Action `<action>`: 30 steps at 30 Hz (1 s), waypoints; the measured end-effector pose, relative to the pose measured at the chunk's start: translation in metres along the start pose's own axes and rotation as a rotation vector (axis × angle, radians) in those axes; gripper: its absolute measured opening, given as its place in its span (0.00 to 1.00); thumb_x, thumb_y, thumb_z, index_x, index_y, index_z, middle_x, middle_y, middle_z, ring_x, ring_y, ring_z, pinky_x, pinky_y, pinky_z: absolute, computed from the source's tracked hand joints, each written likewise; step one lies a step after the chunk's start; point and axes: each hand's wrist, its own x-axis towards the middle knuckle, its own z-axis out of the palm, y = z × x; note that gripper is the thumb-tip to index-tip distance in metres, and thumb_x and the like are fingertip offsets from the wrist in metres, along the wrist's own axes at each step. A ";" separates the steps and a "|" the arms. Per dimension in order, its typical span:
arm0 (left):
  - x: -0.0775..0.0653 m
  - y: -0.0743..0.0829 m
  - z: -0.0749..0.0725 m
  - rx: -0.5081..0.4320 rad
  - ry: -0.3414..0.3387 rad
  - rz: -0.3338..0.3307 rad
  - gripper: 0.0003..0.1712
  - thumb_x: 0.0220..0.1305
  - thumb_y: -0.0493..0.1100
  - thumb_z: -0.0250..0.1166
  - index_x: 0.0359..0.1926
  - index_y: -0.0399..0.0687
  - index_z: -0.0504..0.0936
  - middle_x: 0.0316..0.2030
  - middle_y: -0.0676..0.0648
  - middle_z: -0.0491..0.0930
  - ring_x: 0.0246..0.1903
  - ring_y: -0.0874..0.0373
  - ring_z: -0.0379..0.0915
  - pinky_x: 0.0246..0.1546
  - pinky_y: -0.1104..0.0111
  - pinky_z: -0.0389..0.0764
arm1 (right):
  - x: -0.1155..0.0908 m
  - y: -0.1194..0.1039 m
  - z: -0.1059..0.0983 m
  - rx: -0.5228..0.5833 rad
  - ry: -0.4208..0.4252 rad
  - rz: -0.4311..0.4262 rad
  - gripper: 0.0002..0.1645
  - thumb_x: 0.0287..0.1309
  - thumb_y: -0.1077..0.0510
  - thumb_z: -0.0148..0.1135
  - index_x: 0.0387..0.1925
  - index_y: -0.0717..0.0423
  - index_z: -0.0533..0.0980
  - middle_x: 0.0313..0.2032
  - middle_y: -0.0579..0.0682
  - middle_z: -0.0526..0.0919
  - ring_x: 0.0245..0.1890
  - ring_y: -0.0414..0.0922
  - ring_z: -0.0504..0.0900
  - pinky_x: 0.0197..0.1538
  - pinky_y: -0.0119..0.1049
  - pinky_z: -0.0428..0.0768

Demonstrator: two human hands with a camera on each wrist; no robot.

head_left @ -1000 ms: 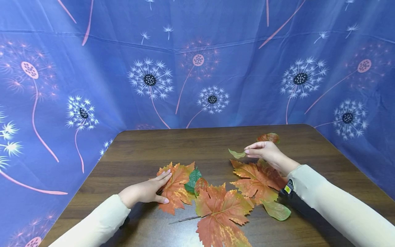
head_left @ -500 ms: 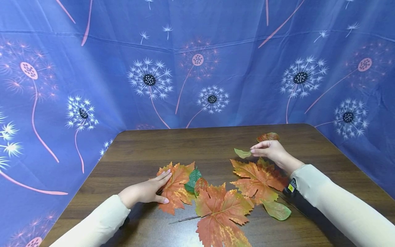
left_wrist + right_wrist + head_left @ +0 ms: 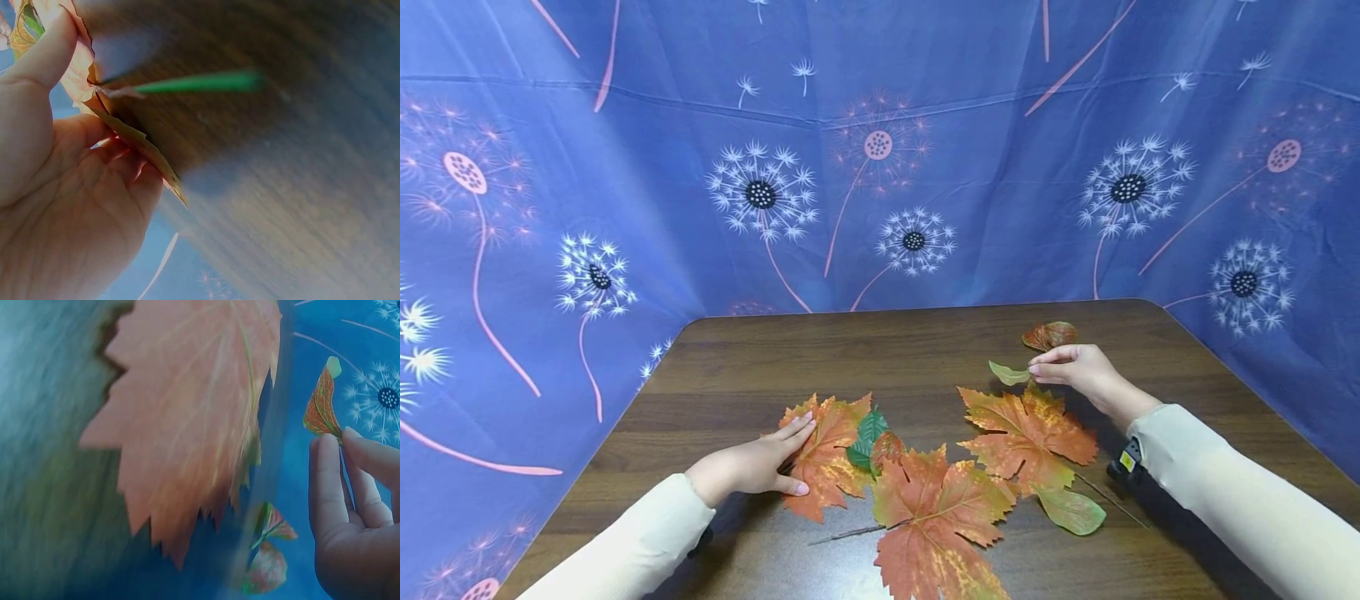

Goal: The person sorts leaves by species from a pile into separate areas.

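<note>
With my right hand [image 3: 1086, 371] I pinch one small leaf [image 3: 1009, 374] at its end, between thumb and fingers. This leaf is near a reddish leaf [image 3: 1048, 335] and just beyond an orange maple leaf [image 3: 1026, 437]. My left hand [image 3: 756, 467] rests, fingers straight and thumb apart, upon another maple leaf [image 3: 831, 454] on the table [image 3: 760, 358].

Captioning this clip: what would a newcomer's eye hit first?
The blue dandelion-print cloth, filling the background. Then big orange leaves spread across the nearer part of the table, the left grip resting on the leftmost. Then a small leaf, pinched in the right grip beyond the rightmost orange one.
</note>
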 end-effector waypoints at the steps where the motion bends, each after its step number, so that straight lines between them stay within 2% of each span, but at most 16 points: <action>1: 0.000 0.000 0.000 0.001 0.001 0.003 0.55 0.58 0.55 0.67 0.75 0.37 0.48 0.76 0.36 0.41 0.72 0.34 0.44 0.66 0.40 0.56 | 0.000 0.001 -0.002 0.008 0.002 -0.006 0.21 0.59 0.57 0.67 0.49 0.69 0.79 0.40 0.45 0.88 0.39 0.38 0.87 0.52 0.40 0.81; 7: 0.000 0.000 0.000 0.003 -0.004 -0.004 0.54 0.59 0.55 0.66 0.76 0.38 0.48 0.76 0.37 0.41 0.72 0.34 0.45 0.66 0.41 0.57 | -0.003 0.006 -0.011 0.012 0.036 -0.013 0.25 0.59 0.57 0.67 0.50 0.74 0.77 0.34 0.37 0.87 0.37 0.37 0.87 0.48 0.32 0.82; 14: 0.000 -0.001 -0.001 -0.004 -0.009 -0.007 0.54 0.60 0.55 0.66 0.76 0.38 0.47 0.76 0.37 0.41 0.73 0.35 0.44 0.66 0.40 0.56 | -0.002 0.009 -0.022 -0.002 0.082 -0.005 0.23 0.60 0.56 0.66 0.49 0.72 0.78 0.32 0.33 0.86 0.37 0.37 0.87 0.42 0.21 0.79; 23: 0.001 0.000 -0.001 -0.003 -0.017 -0.003 0.54 0.60 0.55 0.65 0.76 0.38 0.46 0.76 0.36 0.40 0.73 0.36 0.42 0.67 0.42 0.57 | -0.001 0.023 -0.042 0.012 0.125 0.032 0.12 0.61 0.60 0.64 0.42 0.65 0.81 0.29 0.31 0.85 0.34 0.34 0.87 0.42 0.24 0.81; 30: 0.003 -0.001 0.000 0.004 -0.010 -0.001 0.54 0.60 0.56 0.65 0.76 0.39 0.46 0.76 0.37 0.41 0.74 0.37 0.42 0.67 0.43 0.57 | -0.002 0.025 -0.053 0.023 0.160 0.030 0.06 0.62 0.60 0.63 0.37 0.55 0.84 0.28 0.28 0.85 0.33 0.33 0.87 0.40 0.20 0.79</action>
